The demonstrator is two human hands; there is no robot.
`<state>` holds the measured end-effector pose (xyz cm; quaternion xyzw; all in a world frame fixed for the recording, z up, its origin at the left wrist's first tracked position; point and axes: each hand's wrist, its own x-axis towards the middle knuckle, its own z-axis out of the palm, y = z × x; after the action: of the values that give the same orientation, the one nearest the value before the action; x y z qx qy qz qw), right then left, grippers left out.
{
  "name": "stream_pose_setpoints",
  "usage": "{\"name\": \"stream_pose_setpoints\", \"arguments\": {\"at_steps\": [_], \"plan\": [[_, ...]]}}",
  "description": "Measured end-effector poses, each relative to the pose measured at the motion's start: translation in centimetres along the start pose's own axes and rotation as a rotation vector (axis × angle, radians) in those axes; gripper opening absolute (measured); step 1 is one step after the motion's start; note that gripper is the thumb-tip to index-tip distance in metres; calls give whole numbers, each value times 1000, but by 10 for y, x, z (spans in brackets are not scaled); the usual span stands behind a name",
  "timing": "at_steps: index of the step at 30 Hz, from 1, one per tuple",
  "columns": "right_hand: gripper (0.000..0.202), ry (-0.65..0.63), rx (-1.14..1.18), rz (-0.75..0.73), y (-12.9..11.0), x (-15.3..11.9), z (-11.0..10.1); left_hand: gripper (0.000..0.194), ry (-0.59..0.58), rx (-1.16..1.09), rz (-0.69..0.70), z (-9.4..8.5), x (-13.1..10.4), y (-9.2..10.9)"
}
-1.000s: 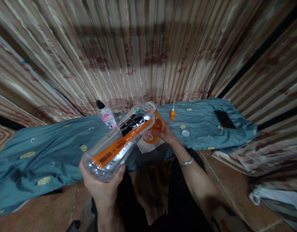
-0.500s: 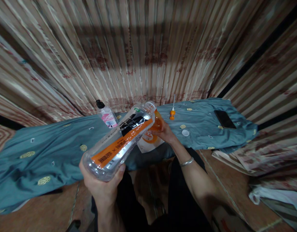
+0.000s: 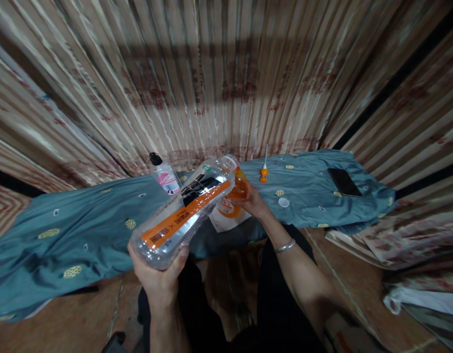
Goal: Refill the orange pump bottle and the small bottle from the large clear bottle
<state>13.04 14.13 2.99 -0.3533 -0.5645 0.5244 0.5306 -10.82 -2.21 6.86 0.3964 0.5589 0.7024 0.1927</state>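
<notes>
My left hand (image 3: 158,274) is closed round the base of a large clear plastic bottle (image 3: 185,211) with an orange and black label. That bottle is tilted, its uncapped mouth up by an orange bottle (image 3: 239,188). My right hand (image 3: 253,201) grips the orange bottle, whose top is partly hidden behind the clear one. I cannot tell whether the two mouths touch. Under the orange bottle lies a white sheet or packet with an orange print (image 3: 226,215). An orange pump top (image 3: 263,173) with a thin tube lies to the right, near a small white cap (image 3: 283,202).
A clear bottle with a black top and pink label (image 3: 165,177) stands at the left on the teal cloth (image 3: 104,215). A dark phone (image 3: 344,182) lies at the right end. Striped curtains (image 3: 226,63) hang close behind and at both sides.
The base of the clear bottle has risen slightly with my left hand. The whole view has shifted a little. Both hands keep their holds.
</notes>
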Motion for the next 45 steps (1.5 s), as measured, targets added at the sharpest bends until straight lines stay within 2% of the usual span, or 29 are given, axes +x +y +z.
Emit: {"name": "stream_pose_setpoints", "arguments": {"at_steps": [7, 12, 15, 27, 31, 36, 45], "plan": [[87, -16, -7, -20, 4, 0, -2, 81, -11, -100, -48, 5, 0, -2], [89, 1, -2, -28, 7, 2, -3, 95, -17, -122, -20, 2, 2, -11], [88, -4, -9, -49, 6, 2, -3, 99, -49, -168, -55, 2, 4, -13], [83, 35, -87, -81, 15, 2, -5, 72, -80, -345, -128, 11, 6, -6], [83, 40, -87, -74, 18, 2, -4, 65, -25, -395, -152, 16, 5, 0], [81, 56, -62, -66, 15, 0, -1, 65, -30, -424, -174, 17, 5, 1], [88, 75, -93, -61, 12, -1, 1, 62, 54, -483, -209, 27, 1, 13]]}}
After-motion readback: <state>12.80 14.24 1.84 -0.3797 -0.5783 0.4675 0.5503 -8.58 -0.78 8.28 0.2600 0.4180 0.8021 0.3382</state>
